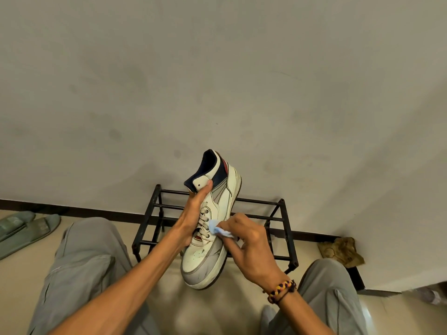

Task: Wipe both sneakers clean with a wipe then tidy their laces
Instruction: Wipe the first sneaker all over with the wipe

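Sneaker (pixel 212 238), scuffed white leather, grey toe cap, navy collar: left hand (pixel 193 218) grips tongue side; right hand (pixel 246 243) pinches crumpled blue wipe (pixel 219 229) against laces, above black metal rack (pixel 278 228).

Both bare forearms extend forward from the lower edge of the view, converging toward the centre. The left hand (pixel 193 213) reaches up and away, its thumb pressed flat along the side of the cream, navy and grey lace-up sneaker (pixel 212 228) that it grips, the fingers hidden behind. The right hand (pixel 249 240), wrist bent inward and bearing a braided yellow, red and black cord bracelet (pixel 281 291), pinches a crumpled pale blue wipe (pixel 219 229) with curled fingers against the laces.
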